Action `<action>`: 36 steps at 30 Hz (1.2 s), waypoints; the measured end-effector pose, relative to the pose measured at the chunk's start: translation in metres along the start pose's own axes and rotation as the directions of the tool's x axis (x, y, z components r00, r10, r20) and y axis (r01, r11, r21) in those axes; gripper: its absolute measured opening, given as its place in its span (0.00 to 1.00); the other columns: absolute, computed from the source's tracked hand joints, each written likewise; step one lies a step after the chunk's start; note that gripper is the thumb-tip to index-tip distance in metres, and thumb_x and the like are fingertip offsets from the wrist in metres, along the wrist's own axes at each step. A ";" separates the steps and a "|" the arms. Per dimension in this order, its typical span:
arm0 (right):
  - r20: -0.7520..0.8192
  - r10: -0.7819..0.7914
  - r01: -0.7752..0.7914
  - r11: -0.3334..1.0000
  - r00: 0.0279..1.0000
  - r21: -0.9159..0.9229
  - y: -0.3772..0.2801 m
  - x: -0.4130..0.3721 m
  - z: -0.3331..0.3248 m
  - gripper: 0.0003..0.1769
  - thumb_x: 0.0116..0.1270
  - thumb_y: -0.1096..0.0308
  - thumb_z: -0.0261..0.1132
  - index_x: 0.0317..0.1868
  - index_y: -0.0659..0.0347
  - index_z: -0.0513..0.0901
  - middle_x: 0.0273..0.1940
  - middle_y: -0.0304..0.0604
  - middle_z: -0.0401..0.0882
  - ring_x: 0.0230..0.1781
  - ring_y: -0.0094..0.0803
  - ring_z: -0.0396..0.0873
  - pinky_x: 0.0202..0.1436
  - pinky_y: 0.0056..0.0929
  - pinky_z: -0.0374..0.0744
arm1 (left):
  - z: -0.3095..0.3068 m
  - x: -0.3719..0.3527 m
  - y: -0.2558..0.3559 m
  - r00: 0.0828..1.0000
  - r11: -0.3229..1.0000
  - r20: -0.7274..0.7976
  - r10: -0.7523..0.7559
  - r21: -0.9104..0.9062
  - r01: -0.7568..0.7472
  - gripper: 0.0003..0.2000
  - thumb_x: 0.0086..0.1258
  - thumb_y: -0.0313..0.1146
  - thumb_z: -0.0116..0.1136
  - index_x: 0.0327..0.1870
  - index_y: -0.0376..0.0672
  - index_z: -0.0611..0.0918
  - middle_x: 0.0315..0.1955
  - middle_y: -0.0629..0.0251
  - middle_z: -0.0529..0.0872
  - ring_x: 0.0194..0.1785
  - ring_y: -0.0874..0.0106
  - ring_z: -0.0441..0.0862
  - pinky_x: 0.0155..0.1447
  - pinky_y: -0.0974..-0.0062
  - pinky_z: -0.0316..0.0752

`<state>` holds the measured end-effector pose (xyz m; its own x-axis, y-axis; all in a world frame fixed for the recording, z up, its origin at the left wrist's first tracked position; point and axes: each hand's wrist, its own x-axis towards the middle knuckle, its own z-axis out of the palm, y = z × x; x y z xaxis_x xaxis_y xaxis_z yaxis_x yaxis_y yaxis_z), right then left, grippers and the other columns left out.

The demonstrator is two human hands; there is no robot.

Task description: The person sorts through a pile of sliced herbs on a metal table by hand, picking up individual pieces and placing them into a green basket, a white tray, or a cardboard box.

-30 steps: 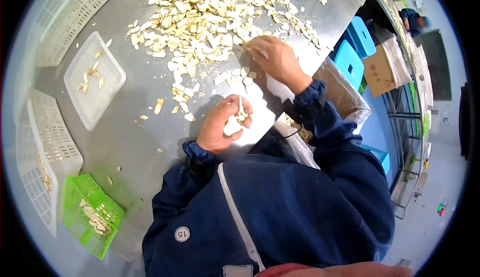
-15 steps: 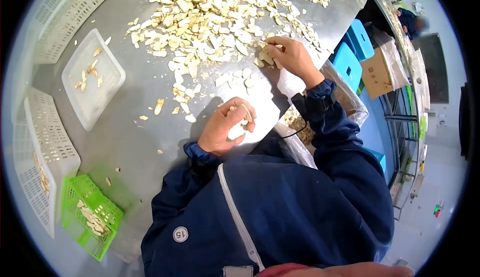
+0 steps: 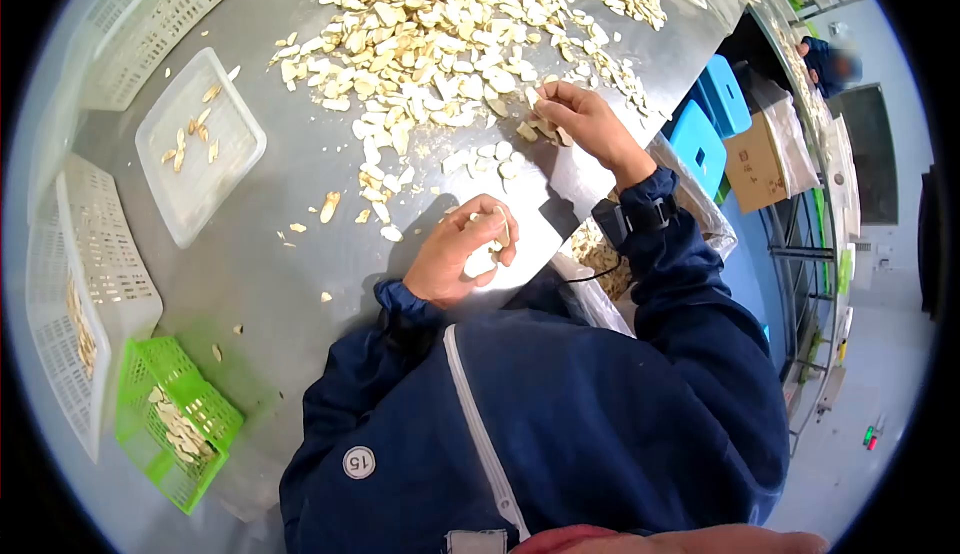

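A large pile of pale dried slices (image 3: 430, 34) is spread over the metal table (image 3: 310, 154). My left hand (image 3: 462, 252) is closed around several pale slices (image 3: 500, 234) near the table edge in front of my body. To its upper right, my right hand (image 3: 590, 129) pinches a slice (image 3: 533, 99) between thumb and fingers at the near edge of the pile. More slices (image 3: 540, 132) lie just under that hand, partly hidden by it. A small group of round slices (image 3: 485, 162) rests between the two hands.
A shallow white tray (image 3: 250, 144) with a few browner slices lies at left. Near it stand a white perforated basket (image 3: 110, 244) and a green basket (image 3: 215, 409) holding slices. A lined bag of pieces (image 3: 600, 254), blue stools (image 3: 697, 144) and a cardboard box (image 3: 755, 159) are at right.
My right hand's fingertips have drawn together on a slice, slightly above the slices under it. My left hand keeps its closed grip. The whole view has shifted slightly.
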<state>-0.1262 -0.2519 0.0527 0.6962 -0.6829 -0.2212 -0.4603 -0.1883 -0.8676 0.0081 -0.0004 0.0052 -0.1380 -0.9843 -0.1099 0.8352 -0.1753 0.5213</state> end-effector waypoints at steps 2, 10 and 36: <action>-0.025 -0.052 0.043 0.967 0.998 -0.252 0.005 -0.007 -0.008 0.16 0.76 0.59 0.66 0.54 0.62 0.87 0.37 0.38 0.87 0.35 0.25 0.82 0.42 0.27 0.79 | -0.001 0.000 -0.002 1.000 1.000 -0.006 0.016 -0.017 -0.016 0.10 0.85 0.40 0.57 0.48 0.43 0.80 0.40 0.63 0.83 0.37 0.77 0.82 0.22 0.85 0.67; -0.148 -0.582 0.257 0.554 0.799 -0.792 0.015 -0.034 -0.015 0.29 0.60 0.83 0.60 0.60 0.52 0.89 0.58 0.47 0.87 0.58 0.52 0.82 0.66 0.46 0.80 | 0.000 0.000 -0.001 0.999 0.999 0.030 0.022 0.026 -0.023 0.10 0.85 0.39 0.55 0.50 0.41 0.80 0.43 0.63 0.85 0.36 0.76 0.83 0.21 0.85 0.68; 0.026 -0.493 0.427 0.724 0.870 -0.542 -0.001 -0.001 0.024 0.17 0.74 0.63 0.68 0.60 0.55 0.88 0.64 0.50 0.84 0.60 0.53 0.84 0.65 0.45 0.82 | -0.004 0.003 -0.004 0.992 0.985 0.032 0.124 0.120 -0.126 0.18 0.87 0.51 0.54 0.47 0.42 0.79 0.40 0.65 0.80 0.34 0.79 0.78 0.21 0.86 0.64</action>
<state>-0.1136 -0.2343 0.0430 0.8468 -0.4826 0.2236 -0.3345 -0.8101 -0.4815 0.0062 -0.0028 -0.0004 -0.0506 -0.9986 -0.0178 0.7762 -0.0505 0.6285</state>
